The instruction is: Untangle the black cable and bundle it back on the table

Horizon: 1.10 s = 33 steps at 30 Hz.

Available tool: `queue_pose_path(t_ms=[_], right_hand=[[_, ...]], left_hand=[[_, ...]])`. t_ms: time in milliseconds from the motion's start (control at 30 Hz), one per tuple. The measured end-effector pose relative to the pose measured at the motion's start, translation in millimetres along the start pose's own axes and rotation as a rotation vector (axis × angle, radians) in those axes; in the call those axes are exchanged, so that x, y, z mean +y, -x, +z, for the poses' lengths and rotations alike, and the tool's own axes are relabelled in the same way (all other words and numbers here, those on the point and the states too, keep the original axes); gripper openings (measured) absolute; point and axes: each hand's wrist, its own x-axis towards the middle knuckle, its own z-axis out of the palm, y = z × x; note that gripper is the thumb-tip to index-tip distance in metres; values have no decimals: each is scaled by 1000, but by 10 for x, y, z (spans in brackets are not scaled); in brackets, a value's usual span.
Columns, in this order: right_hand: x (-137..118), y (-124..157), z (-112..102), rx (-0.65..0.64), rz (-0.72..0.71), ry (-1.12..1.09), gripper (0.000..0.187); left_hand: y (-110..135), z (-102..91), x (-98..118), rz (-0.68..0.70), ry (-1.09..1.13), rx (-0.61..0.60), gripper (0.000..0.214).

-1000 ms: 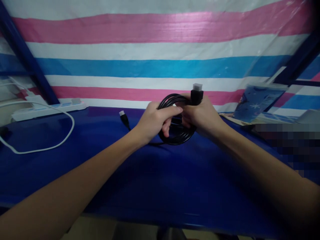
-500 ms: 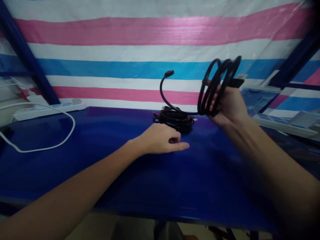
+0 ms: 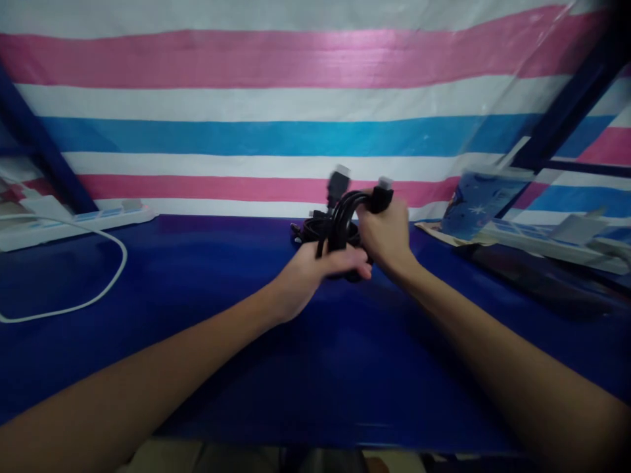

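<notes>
Both hands on black cable coil (image 3: 340, 217) above blue bench (image 3: 315, 341).
Left hand (image 3: 315, 272) and right hand (image 3: 387, 230) closed around coil; second bundle (image 3: 308, 230) lies behind, already wound.

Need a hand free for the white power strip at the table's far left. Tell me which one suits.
Left, probably. The left hand lies nearer the white power strip; the right hand has its grip shut on the black cable coil.

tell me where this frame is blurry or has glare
Head view: motion blur smears the black cable coil and both the left hand and right hand; soft glare streaks the striped tarp; the corners darken and the edges bend.
</notes>
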Motion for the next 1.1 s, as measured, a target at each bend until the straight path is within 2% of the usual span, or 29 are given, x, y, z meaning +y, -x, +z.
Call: queue_pose_path(t_ms=[67,133,267,367,433,500,567,633,700,767,833,900,1000,1100], right_hand=[[-7,22,-33,3,-196,41,20],[-40,79,-36,-95,-295,56,27],[-108,183,8,-208,-297,17,27],[-148,209,22,-291,-248,-23,21],[-180,212,15,-435,-157,-86,12],[-205,209,1,-694,44,-203,8],[-200,195,-15,-935,255,-359,15],[-155,167,-24,-1057,379,-497,19],[-82,135,-18,-1072,434,-556,17],[1,114,7,-1023,459,-529,17],[77,115,47,-891,449,-475,16],[137,139,84,-748,450,-444,16],[188,190,111,-633,505,-428,18],[172,240,114,-670,512,-435,18]], left_hand=[[0,9,46,-75,168,20,25],[11,-7,94,-143,163,12,32],[9,-123,127,-187,104,112,51],[-43,-296,96,-175,33,254,46],[-85,-423,85,-119,-95,353,36],[-108,-519,98,-34,-278,403,29],[-107,-566,125,46,-432,405,27],[-95,-582,141,60,-487,359,26],[-85,-605,125,-28,-436,257,23],[-81,-658,69,-173,-317,122,23],[-83,-728,-8,-279,-184,16,28],[-91,-777,-76,-331,-102,-36,31],[-115,-757,-121,-411,-57,-9,30],[-149,-652,-133,-448,35,182,34]])
